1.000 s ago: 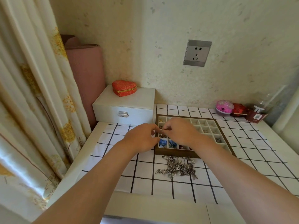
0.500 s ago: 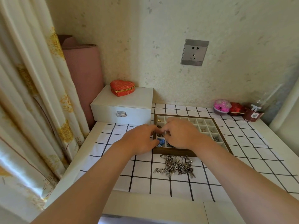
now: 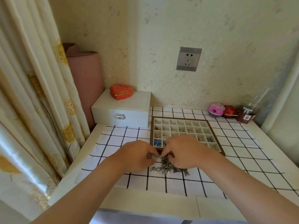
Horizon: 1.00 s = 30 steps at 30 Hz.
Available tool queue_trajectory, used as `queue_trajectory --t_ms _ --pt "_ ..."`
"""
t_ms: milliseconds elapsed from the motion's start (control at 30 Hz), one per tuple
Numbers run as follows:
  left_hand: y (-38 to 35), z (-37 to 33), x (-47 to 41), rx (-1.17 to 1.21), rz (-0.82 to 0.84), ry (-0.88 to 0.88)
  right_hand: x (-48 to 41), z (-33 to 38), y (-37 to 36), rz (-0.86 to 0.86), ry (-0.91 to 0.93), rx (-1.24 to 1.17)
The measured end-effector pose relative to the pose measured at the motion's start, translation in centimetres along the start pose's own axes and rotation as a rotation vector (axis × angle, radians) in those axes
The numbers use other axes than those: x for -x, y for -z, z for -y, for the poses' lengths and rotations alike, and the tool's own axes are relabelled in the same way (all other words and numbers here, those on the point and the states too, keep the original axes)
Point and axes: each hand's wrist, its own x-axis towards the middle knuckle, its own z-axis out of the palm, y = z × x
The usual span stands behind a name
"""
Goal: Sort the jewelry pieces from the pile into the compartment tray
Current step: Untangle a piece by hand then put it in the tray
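My left hand [image 3: 137, 156] and right hand [image 3: 182, 151] both pinch at 1 silver piece [image 3: 160, 157] on the far edge of the pile [image 3: 168, 168]. The pile lies on the worktop [image 3: 145, 199], just in front of the compartment tray [image 3: 179, 118]. I should tease the piece free slowly and hold the neighbouring chains down, so only 1 piece lifts.
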Motion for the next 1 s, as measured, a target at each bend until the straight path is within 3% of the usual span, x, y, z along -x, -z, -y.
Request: queue_trajectory --t_ms 333,467,667,1000 --pt "0.2 -0.4 0.1 -0.074 0.010 -0.004 1.5 -0.3 0.6 0.097 -0.092 -0.079" --pt "0.2 -0.3 -0.2 -0.037 -0.034 0.016 1.2 -0.5 0.5 0.037 -0.100 -0.076" --pt "-0.4 -0.4 -0.6 -0.121 -0.079 -0.042 0.6 -0.2 0.6 -0.036 -0.068 -0.050" --pt "-0.5 -0.6 -1.0 -0.265 -0.107 -0.149 -0.8 0.8 -0.4 0.047 -0.043 -0.021"
